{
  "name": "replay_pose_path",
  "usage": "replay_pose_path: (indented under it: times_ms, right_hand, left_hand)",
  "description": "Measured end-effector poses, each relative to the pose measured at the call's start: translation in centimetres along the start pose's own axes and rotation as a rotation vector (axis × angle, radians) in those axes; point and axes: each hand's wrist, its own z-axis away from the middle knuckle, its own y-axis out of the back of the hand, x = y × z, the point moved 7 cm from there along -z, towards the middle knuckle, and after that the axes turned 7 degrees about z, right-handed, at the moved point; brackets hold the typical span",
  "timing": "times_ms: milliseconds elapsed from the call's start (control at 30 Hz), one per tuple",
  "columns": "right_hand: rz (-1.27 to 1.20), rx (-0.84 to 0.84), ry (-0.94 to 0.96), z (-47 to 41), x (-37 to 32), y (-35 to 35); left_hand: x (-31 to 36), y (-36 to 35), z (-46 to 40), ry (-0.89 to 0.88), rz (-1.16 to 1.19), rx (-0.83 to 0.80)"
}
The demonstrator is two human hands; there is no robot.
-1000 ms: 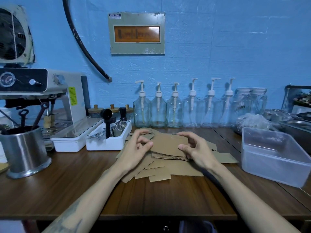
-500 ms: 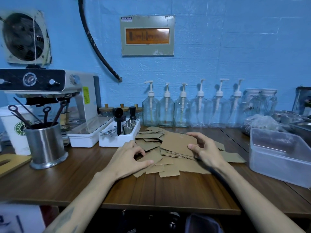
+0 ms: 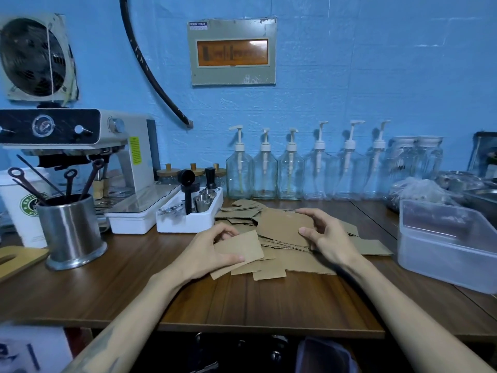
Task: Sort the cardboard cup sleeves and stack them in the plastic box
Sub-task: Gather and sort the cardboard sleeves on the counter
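A loose pile of flat brown cardboard cup sleeves (image 3: 271,261) lies on the wooden counter in front of me. My left hand (image 3: 212,246) pinches one sleeve (image 3: 240,247) at the pile's left edge, thumb on top and fingers curled behind it. My right hand (image 3: 326,236) grips a small stack of sleeves (image 3: 285,227), thumb on top and fingers round its far edge. The translucent plastic box (image 3: 441,251) stands to the right of the pile; I see nothing inside it.
A white tray of barista tools (image 3: 188,222) sits just behind the pile on the left, beside an espresso machine (image 3: 88,146). A steel cup of tools (image 3: 71,230) stands at the left. Pump bottles (image 3: 290,170) line the wall. Metal bowls (image 3: 457,184) crowd the back right.
My left hand has picked up one sleeve from the pile's left side and now holds it lifted. My right hand keeps its hold on the stack. The camera has turned left.
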Motion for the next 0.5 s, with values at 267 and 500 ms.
replay_pose_path:
  times_ms: [267,500]
  right_hand:
    - [0.01,-0.001,0.009,-0.2,0.2,-0.1]
    - [0.034,-0.007,0.005,-0.4,0.6,-0.2]
  left_hand:
    - [0.8,0.2,-0.3,0.007,0.201,0.011]
    - [1.2,0.9,-0.8,0.026,0.386,0.152]
